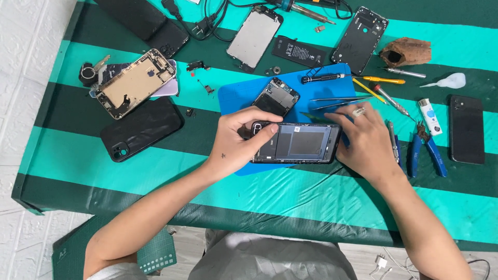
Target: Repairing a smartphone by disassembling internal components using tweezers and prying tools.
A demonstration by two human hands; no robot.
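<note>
An opened black phone frame lies lengthwise on a blue work mat, its inside facing up. My left hand grips its left end, thumb across the camera corner. My right hand, with a ring on one finger, holds the frame's right end; a thin dark tool seems to sit under its fingers, but I cannot tell for sure. A small black circuit board rests on the mat just behind the frame. Tweezers and a black screwdriver lie at the mat's far right.
On the green striped cloth: a gold phone chassis, a black case, a display panel, a battery, a black back cover, blue-handled pliers, a black phone, cables and a soldering iron.
</note>
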